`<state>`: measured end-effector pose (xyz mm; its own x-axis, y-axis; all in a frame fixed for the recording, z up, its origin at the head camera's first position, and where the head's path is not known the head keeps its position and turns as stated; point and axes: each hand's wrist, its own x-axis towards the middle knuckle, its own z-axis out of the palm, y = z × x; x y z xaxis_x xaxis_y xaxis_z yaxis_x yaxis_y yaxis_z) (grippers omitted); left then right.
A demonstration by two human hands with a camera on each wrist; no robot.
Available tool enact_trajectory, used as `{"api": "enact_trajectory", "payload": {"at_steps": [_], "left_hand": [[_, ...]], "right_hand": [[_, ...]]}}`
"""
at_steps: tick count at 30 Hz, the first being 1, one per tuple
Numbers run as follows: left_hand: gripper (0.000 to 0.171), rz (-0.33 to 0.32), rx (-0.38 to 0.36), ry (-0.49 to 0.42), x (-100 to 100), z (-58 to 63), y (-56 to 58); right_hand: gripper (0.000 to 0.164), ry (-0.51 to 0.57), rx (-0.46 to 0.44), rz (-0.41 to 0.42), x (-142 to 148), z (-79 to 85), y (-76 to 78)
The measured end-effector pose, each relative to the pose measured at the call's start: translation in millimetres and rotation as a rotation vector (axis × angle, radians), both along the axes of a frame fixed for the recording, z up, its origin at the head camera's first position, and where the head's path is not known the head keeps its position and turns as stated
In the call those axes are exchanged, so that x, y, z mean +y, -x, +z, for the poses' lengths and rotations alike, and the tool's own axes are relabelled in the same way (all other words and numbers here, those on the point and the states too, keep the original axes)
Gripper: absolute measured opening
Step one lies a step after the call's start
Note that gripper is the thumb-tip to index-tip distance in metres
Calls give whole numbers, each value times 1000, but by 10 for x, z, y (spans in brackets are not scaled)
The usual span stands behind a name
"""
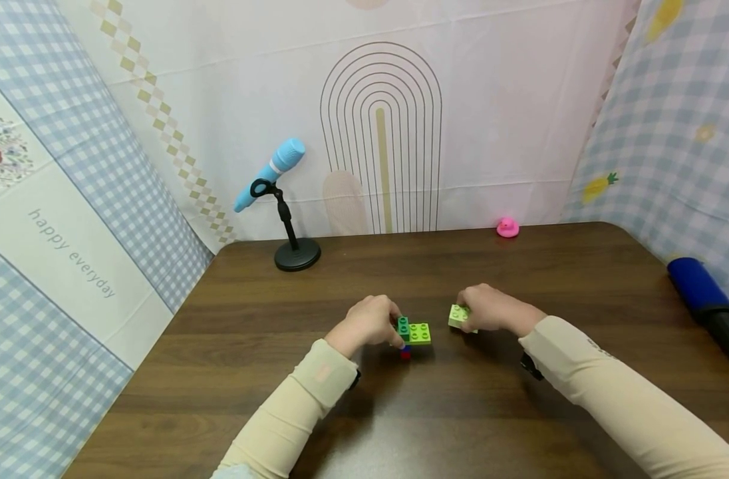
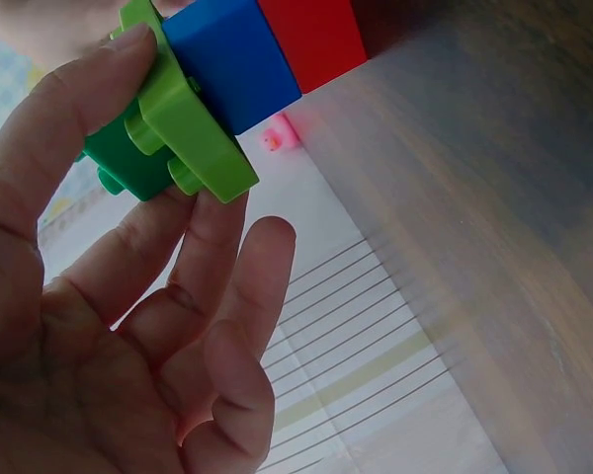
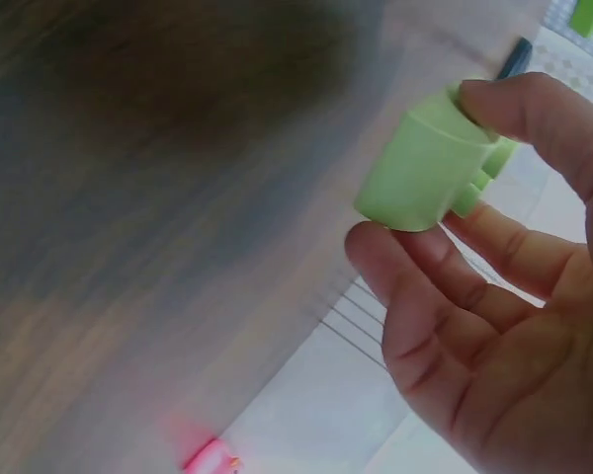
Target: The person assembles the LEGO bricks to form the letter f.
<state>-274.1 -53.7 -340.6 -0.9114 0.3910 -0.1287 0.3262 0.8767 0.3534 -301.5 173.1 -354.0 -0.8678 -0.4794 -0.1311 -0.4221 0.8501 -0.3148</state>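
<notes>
My left hand (image 1: 372, 320) pinches a small stack of toy building bricks between thumb and fingers. On top is a dark green brick (image 1: 403, 324), over a lime green brick (image 1: 420, 333) that juts out to the right with bare studs. Below them come a blue brick (image 2: 232, 64) and a red brick (image 2: 316, 39). Whether the red one touches the tabletop I cannot tell. To the right, my right hand (image 1: 493, 309) grips a pale green brick (image 3: 430, 163) with a curved side; its studs show in the head view. A gap separates the two hands' bricks.
On the brown wooden table (image 1: 269, 399), a blue toy microphone (image 1: 275, 169) on a black stand (image 1: 296, 254) is at the back left. A pink toy duck (image 1: 507, 227) sits at the back edge. A blue and black object (image 1: 702, 289) lies at the far right. Patterned cloth (image 1: 251, 86) hangs behind.
</notes>
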Motion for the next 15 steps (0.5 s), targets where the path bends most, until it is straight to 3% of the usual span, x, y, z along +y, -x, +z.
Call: {"api": "enact_trajectory", "payload": {"at_steps": [9, 15], "left_hand": [[34, 2, -4, -2, -4, 3, 5], [34, 6, -9, 0, 1, 4, 3]], "right_hand": [[36, 72, 129, 54, -102, 95, -74], [35, 113, 141, 77, -229, 169, -154]]}}
